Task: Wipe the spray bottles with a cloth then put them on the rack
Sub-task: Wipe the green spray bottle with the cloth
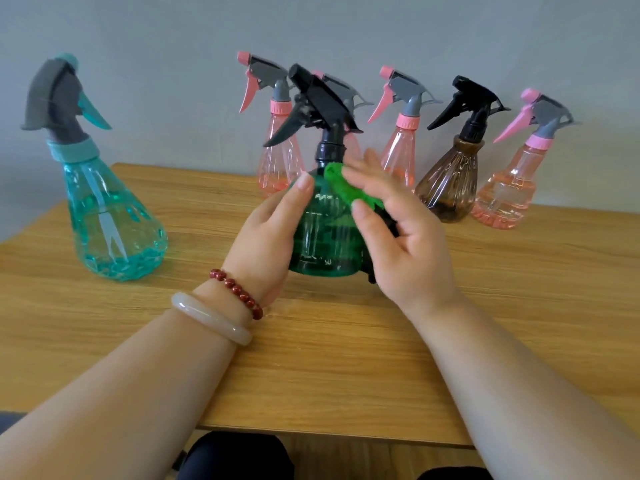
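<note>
A green spray bottle with a black trigger head stands upright on the wooden table at the centre. My left hand grips its left side, thumb up near the shoulder. My right hand presses a green cloth against the bottle's right shoulder, the thumb pinching the cloth and the fingers spread. A darker part of the cloth hangs behind my right palm.
A teal spray bottle stands at the left. Along the wall at the back stand several pink bottles and a brown bottle with a black head. The table's front edge runs just above my knees. No rack is in view.
</note>
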{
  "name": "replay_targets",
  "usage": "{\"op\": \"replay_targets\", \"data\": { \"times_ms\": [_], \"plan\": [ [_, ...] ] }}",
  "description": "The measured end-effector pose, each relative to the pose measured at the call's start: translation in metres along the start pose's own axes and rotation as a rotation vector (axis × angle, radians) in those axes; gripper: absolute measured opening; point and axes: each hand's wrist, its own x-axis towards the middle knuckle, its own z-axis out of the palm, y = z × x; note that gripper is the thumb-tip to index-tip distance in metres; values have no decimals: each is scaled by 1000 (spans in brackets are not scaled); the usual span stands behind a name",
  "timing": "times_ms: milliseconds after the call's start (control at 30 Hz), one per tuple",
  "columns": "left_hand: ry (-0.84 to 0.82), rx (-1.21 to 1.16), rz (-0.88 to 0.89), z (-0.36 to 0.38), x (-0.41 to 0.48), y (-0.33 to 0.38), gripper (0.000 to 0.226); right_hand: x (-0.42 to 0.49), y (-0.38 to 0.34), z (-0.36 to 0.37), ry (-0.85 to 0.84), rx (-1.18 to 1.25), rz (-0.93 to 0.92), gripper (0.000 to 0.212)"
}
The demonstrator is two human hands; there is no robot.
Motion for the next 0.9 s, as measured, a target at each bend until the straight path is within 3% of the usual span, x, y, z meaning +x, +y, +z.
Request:
{"op": "replay_targets", "data": {
  "times_ms": [133, 200, 333, 467, 700, 800, 900],
  "plan": [
    [69, -169, -51, -10, 4, 2, 69, -2, -3, 15, -196, -116, -237, 22],
    [43, -167, -67, -12, 2, 3, 68, -1, -3, 18, -201, -169, -283, 22],
    [-9, 144, 2, -5, 1, -1, 65, 2, -1, 10, 27, -141, -104, 27],
    [-58, 26, -82, 4, -2, -4, 67, 4, 6, -2, 176, 105, 174, 28],
    [-26, 76, -22, -4, -5, -3, 48, 0, 0, 4, -43, -57, -114, 23],
    [13, 15, -7, -6, -5, 3, 63, -3, -4, 12, -166, -110, -191, 21],
    [-14, -16, -61, -5, -1, 2, 75, -1, -3, 12, -47, -76, -125, 24]
  ]
}}
